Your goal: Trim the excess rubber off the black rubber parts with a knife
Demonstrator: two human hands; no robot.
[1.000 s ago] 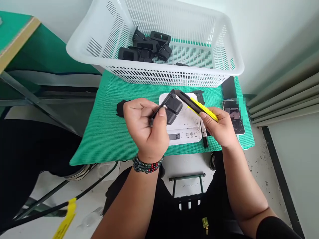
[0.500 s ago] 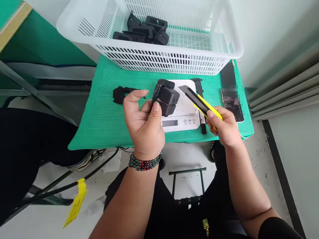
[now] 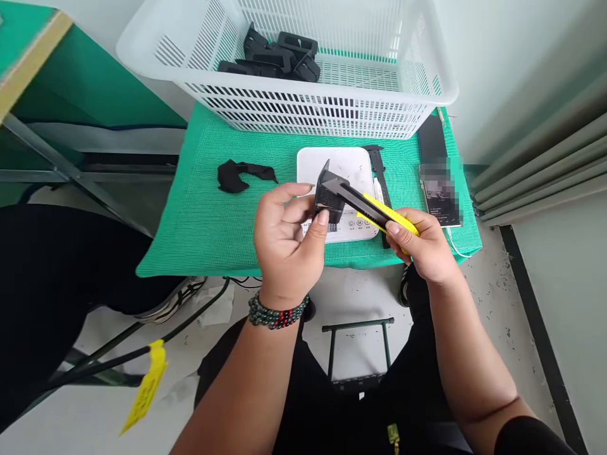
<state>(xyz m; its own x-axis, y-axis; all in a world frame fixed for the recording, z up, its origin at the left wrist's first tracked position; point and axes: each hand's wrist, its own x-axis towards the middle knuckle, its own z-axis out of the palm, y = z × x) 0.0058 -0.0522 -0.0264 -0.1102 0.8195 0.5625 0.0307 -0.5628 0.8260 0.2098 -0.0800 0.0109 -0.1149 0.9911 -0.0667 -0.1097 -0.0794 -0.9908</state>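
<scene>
My left hand (image 3: 284, 243) pinches a small black plastic part (image 3: 327, 197) between thumb and fingers, just above the front of a white digital scale (image 3: 334, 165). My right hand (image 3: 424, 246) grips a yellow utility knife (image 3: 379, 213), and its extended blade lies against the black part. Both hands hover over the near edge of a green mesh mat (image 3: 213, 215).
A white slotted basket (image 3: 303, 114) holding several black parts (image 3: 277, 54) stands at the back of the mat. A black scrap (image 3: 234, 175) lies at left. A caliper (image 3: 379, 170), a phone (image 3: 439, 189) and a dark slab (image 3: 429, 136) lie right of the scale. A folding stool (image 3: 358, 354) stands below.
The black part has turned in my left hand and come lower, toward the scale's front. The knife blade, apart from it half a second ago, now rests against it.
</scene>
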